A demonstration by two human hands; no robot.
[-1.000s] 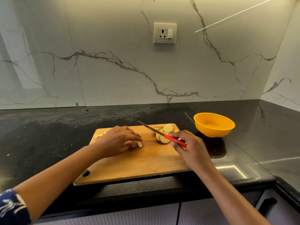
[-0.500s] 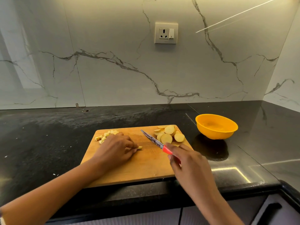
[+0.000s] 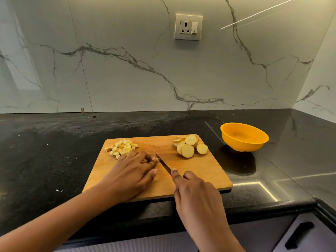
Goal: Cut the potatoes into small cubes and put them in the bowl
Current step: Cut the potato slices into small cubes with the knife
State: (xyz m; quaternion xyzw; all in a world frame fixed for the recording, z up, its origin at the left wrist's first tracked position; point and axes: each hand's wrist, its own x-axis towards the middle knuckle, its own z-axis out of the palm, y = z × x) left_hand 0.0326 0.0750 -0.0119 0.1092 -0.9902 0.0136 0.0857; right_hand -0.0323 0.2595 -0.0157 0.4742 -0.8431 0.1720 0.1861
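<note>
Working at the dark counter [image 3: 54, 151], the person has both hands over a wooden cutting board [image 3: 200, 171] at the lower centre of the frame. From where I stand, the left hand [image 3: 132, 171] lies knuckles up on the middle of the board, its fingers curled down over a small potato piece [image 3: 157, 159] of which only a yellow sliver peeks out at the fingertips. The right hand [image 3: 196, 191] is wrapped around the handle of a knife [image 3: 163, 163], forefinger laid along the top; the blade slants up and left, its tip right beside the left fingertips and that sliver. A heap of potato cubes [image 3: 121, 147] sits at the board's upper left corner, just beyond the left hand. A pile of round potato slices [image 3: 189, 146] lies at the upper right corner. Right of the board, apart from it, an orange bowl [image 3: 243, 137] stands on the counter. A wall socket [image 3: 188, 27] shows on the marble wall at upper centre
</note>
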